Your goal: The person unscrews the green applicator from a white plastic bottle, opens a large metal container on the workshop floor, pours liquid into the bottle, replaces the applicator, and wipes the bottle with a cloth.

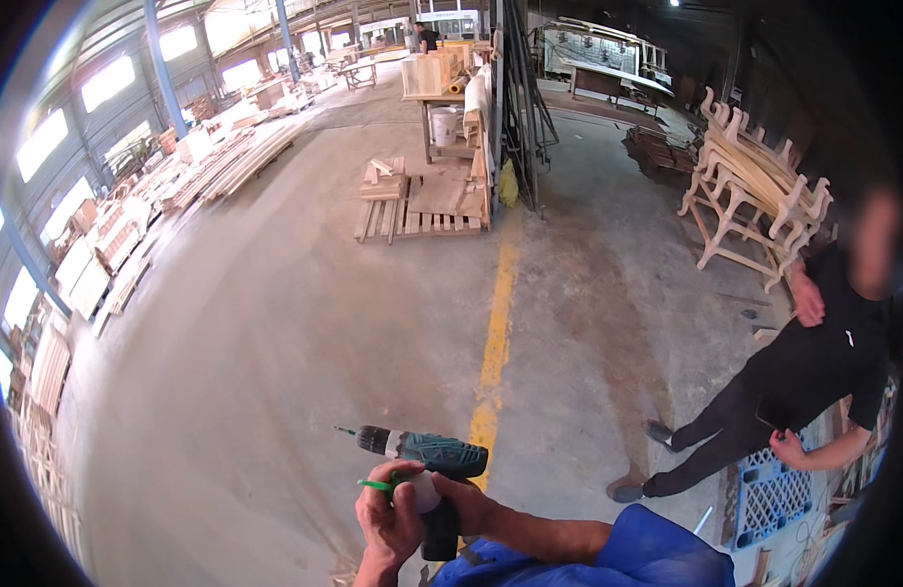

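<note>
A teal and black cordless drill lies level in front of me. Its black chuck and thin bit point left. My right hand is closed around the drill's handle, and the dark battery base shows below. Close beside it, my left hand has its fingers curled and pressed together at a small white rounded object with a bright green strip. I cannot make out what kind of thing this is. It sits against the drill's grip, between the two hands.
A person in black stands at the right, near a blue plastic pallet. Behind them are stacked wooden frames. A wooden pallet and laden workbench stand ahead. A yellow line crosses the concrete floor; timber stacks lie left.
</note>
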`<action>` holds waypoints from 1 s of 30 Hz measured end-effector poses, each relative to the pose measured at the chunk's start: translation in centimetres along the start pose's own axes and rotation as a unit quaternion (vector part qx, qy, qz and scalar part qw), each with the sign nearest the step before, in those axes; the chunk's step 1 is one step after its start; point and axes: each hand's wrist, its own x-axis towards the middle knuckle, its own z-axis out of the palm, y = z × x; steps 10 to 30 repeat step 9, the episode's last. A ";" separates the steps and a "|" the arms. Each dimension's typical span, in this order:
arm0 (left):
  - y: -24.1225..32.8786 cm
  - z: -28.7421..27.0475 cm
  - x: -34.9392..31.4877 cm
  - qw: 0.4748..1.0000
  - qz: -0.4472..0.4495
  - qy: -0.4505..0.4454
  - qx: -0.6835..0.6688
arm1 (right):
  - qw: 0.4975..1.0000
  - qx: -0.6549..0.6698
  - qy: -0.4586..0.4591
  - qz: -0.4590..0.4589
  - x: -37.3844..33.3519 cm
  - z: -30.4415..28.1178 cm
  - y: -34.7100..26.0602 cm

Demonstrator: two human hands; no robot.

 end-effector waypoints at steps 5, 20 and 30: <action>-4.1 -4.7 15.0 0.996 0.091 -0.023 -0.005 | 1.000 -0.024 -0.003 -0.010 13.2 4.2 -6.0; -8.3 -8.0 26.5 0.992 0.060 -0.107 -0.042 | 0.999 -0.024 -0.019 -0.039 23.4 5.2 -10.9; -8.3 -8.0 26.5 0.992 0.060 -0.107 -0.042 | 0.999 -0.024 -0.019 -0.039 23.4 5.2 -10.9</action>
